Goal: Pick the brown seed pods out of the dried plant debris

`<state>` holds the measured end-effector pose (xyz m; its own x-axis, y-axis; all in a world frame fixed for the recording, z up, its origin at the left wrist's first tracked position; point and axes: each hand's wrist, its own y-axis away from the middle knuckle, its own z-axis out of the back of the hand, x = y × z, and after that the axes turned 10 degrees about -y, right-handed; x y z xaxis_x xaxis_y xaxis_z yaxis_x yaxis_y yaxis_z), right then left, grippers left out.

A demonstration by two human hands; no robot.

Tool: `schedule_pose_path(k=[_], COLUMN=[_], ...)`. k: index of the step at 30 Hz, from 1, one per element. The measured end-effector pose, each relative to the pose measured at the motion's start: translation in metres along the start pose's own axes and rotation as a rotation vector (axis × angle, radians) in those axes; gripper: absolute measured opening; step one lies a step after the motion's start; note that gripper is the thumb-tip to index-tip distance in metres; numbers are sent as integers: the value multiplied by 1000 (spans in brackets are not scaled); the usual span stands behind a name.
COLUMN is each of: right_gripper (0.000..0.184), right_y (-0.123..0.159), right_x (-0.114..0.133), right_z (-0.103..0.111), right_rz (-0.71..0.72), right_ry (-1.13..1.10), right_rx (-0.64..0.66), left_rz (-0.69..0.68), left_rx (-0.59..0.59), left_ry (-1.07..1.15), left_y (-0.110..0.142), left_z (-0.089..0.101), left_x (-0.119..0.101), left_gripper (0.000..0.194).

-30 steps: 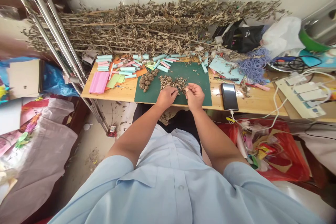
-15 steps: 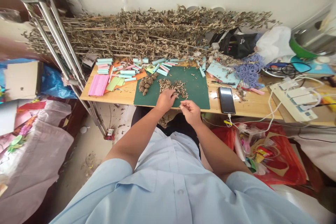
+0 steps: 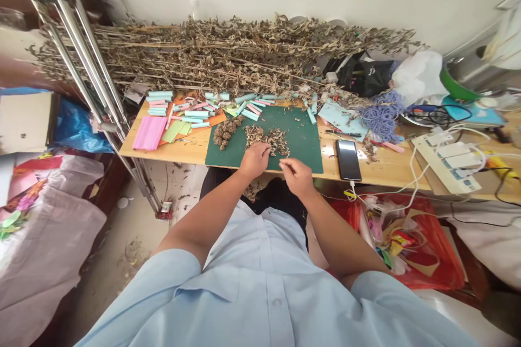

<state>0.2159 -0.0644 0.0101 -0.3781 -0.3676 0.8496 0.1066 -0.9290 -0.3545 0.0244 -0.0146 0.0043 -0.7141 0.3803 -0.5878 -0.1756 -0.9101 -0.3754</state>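
Note:
My left hand (image 3: 254, 160) is closed at the front of a loose pile of dried leaves (image 3: 277, 142), with its fingers curled together. Whatever it holds is too small or hidden to make out. To its right, my right hand (image 3: 297, 175) is pinched at the front edge of a green cutting mat (image 3: 306, 141), and nothing I can name shows between its fingertips. A gap separates the two hands. Left of the leaf pile, a cluster of brown, rolled balls of dried leaf (image 3: 225, 133) lies on the mat.
Long dried plant stalks (image 3: 244, 49) lie along the wall. Rolled paper tubes (image 3: 195, 114) and a pink paper stack (image 3: 150, 132) are at the left. On the right are a phone (image 3: 348, 160), purple cord (image 3: 382, 116) and a power strip (image 3: 445, 160). Crutches (image 3: 83, 59) lean at the left.
My left hand has drawn its fingers in more tightly beside the leaf pile. My right hand stays pinched in nearly the same place. The whole view has shifted slightly.

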Motion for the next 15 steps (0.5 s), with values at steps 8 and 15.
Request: schedule_pose_path(k=[8,15], right_gripper=[42,44], right_y=[-107,-128], right_x=[-13,-18], right_z=[-5,-13], right_rz=[-38,-32], right_ry=[381,622], right_rx=[140,332], left_rz=[-56,-53], left_rx=[36,22], left_ry=[-23,-6], left_y=[-1,0], left_z=[0,-2], left_x=[3,3], left_gripper=[17,17])
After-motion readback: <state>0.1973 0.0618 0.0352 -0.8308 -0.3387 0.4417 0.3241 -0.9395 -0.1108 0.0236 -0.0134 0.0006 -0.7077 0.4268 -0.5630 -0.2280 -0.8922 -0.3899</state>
